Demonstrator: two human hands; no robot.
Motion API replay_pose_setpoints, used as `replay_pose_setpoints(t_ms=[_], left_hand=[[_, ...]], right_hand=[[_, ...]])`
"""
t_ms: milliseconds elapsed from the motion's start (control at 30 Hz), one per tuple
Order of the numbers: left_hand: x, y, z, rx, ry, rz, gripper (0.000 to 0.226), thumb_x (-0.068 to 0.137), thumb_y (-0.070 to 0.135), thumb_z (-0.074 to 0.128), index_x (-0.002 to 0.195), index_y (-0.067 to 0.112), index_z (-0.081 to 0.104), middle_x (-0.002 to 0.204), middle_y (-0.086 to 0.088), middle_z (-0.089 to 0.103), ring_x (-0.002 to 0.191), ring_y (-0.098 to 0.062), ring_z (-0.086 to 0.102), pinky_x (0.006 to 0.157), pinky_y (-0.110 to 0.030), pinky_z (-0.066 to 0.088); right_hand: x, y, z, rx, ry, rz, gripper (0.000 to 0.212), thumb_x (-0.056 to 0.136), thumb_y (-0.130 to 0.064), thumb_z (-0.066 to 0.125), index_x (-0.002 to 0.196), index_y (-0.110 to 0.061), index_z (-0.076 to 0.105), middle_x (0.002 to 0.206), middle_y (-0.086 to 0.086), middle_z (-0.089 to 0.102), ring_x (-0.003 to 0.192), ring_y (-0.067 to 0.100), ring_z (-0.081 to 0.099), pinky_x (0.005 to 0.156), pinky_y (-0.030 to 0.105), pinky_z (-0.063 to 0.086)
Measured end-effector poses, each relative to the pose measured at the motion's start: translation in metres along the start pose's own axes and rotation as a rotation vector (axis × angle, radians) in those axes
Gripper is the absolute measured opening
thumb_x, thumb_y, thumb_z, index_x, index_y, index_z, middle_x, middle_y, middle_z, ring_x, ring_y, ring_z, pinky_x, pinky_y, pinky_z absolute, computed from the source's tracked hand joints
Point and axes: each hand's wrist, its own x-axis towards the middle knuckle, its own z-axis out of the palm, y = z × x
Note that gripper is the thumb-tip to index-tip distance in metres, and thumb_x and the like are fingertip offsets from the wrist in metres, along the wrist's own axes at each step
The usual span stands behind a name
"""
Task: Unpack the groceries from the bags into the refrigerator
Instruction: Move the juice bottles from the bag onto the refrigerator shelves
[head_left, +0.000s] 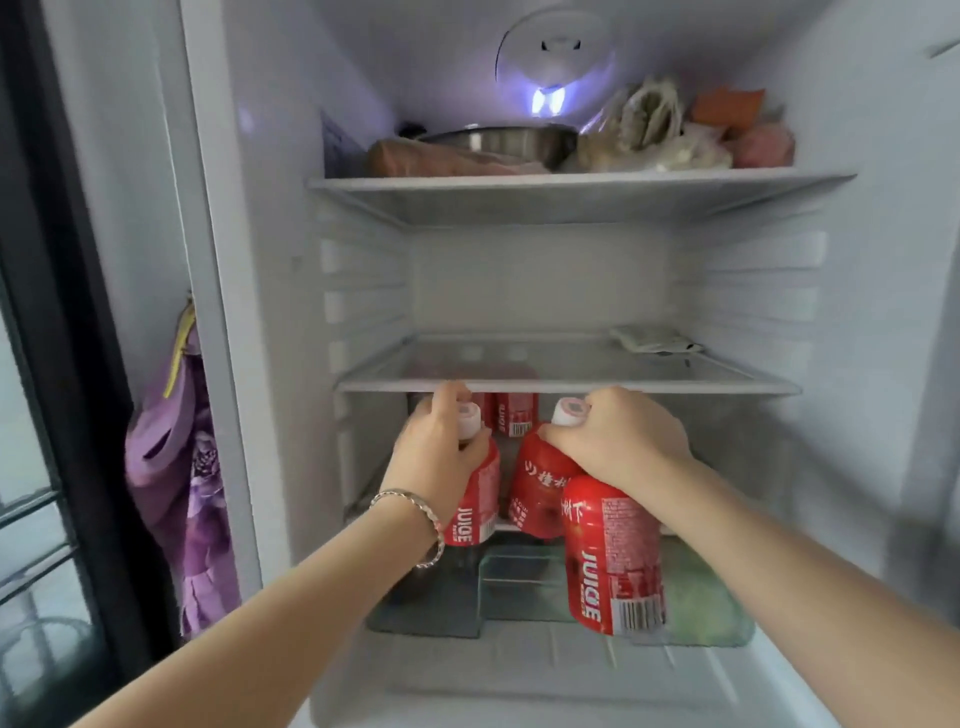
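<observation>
Red labels cover the juice bottles in the open fridge (857, 312). The left grip (441, 447) is clamped around the neck of the left bottle (475, 499), just under its white cap; "JUICE" runs down the label in white, with a barcode beside it. A bracelet (415, 504) sits on that wrist. The right grip (618, 436) is curled tight on the neck of the middle bottle (537, 488), whose label bears white Chinese characters. The near bottle (613, 561) hangs below the same grip, its top hidden under the palm, so how it is held cannot be told. It too reads "JUICE", above a barcode and a block of small print too fine to read.

All three bottles are in the compartment beneath the middle shelf (566, 387); whether they rest on anything is unclear. Back bottles (514, 413) with the same red label stand behind them. A green-tinted drawer (696, 597) lies below.

A flat packet (654, 340) lies on the middle shelf. The top shelf (571, 182) carries a metal bowl (498, 140) and bagged food (644, 130). Purple cloth (182, 467) hangs left of the fridge.
</observation>
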Motion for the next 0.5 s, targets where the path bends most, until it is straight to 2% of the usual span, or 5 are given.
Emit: replay_pose_setpoints(t_ms=[167, 267, 333, 433, 500], left_hand=[[0.016, -0.021, 0.017, -0.195, 0.08, 0.014, 0.032, 0.085, 0.027, 0.065, 0.105, 0.027, 0.04, 0.098, 0.008, 0.048, 0.093, -0.011, 0.053, 0.08, -0.023, 0.045], [0.012, -0.032, 0.032, -0.293, 0.112, -0.034, 0.04, 0.084, 0.028, 0.066, 0.107, 0.031, 0.034, 0.111, 0.005, 0.042, 0.098, -0.006, 0.049, 0.087, -0.021, 0.043], [0.012, -0.035, 0.042, -0.45, 0.064, -0.107, 0.048, 0.081, 0.03, 0.069, 0.112, 0.033, 0.033, 0.119, 0.004, 0.046, 0.094, 0.0, 0.052, 0.084, -0.017, 0.045], [0.019, -0.042, 0.053, -0.493, 0.013, -0.096, 0.043, 0.078, 0.034, 0.068, 0.11, 0.038, 0.041, 0.116, 0.002, 0.056, 0.097, -0.007, 0.059, 0.089, -0.031, 0.052], [0.029, -0.049, 0.054, -0.475, -0.038, -0.051, 0.034, 0.08, 0.032, 0.068, 0.103, 0.042, 0.045, 0.113, 0.002, 0.059, 0.099, -0.009, 0.06, 0.091, -0.033, 0.051]], right_hand=[[0.011, -0.01, 0.018, 0.067, 0.065, 0.052, 0.039, 0.074, -0.059, 0.062, 0.072, -0.02, 0.062, 0.065, -0.008, 0.06, 0.059, 0.01, 0.056, 0.049, 0.021, 0.034], [0.004, -0.013, 0.025, 0.073, 0.111, 0.046, 0.042, 0.074, -0.062, 0.061, 0.063, -0.022, 0.055, 0.063, -0.01, 0.056, 0.061, 0.011, 0.055, 0.05, 0.022, 0.034], [0.006, -0.016, 0.022, 0.046, 0.092, 0.043, 0.043, 0.074, -0.063, 0.06, 0.061, -0.022, 0.053, 0.062, -0.009, 0.056, 0.063, 0.013, 0.056, 0.05, 0.022, 0.033], [0.011, -0.018, 0.016, 0.007, 0.035, 0.052, 0.042, 0.073, -0.062, 0.061, 0.063, -0.022, 0.057, 0.065, -0.007, 0.059, 0.069, 0.017, 0.06, 0.052, 0.024, 0.035], [0.012, -0.018, 0.015, 0.018, 0.025, 0.055, 0.04, 0.073, -0.061, 0.062, 0.066, -0.022, 0.061, 0.066, -0.006, 0.061, 0.069, 0.017, 0.061, 0.054, 0.025, 0.037]])
